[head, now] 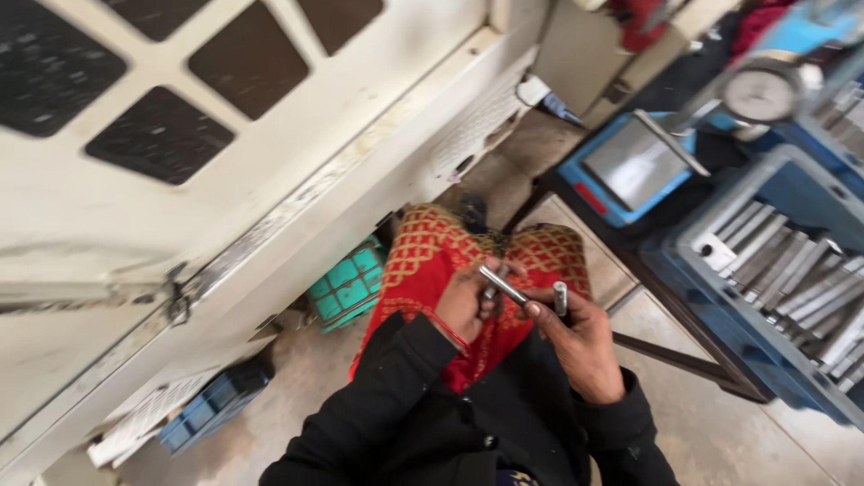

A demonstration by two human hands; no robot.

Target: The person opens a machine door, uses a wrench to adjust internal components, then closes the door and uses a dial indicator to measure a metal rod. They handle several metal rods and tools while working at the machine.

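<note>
Two hands work over a red patterned cloth [423, 261] spread across the person's lap, and the cloth serves as the landmark here. The left hand [468, 301] sits above the cloth's middle, its fingers clenched around one slim metal rod [504, 286] that slants up and to the right out of the grip. The right hand [580, 337] lies just right of the cloth, its fingers grasping a second, shorter metal pin [560, 298] held nearly upright; the two pieces are near each other but whether they touch cannot be told. That makes two metal pieces in hand. Well to the right of the cloth stands one blue crate [765, 360] holding many similar grey rods laid side by side, too blurred to count. Above and right of the cloth a blue-cased screen device [630, 166] lies on a dark surface [576, 202], and one round dial gauge [763, 94] stands behind it. Left of the cloth are one teal crate [346, 283] and, lower left, one blue crate on the floor [216, 400], both against the white machine housing [270, 180]. The housing's edge crowds the left; bare floor [720, 432] opens between cloth and rod crate.
</note>
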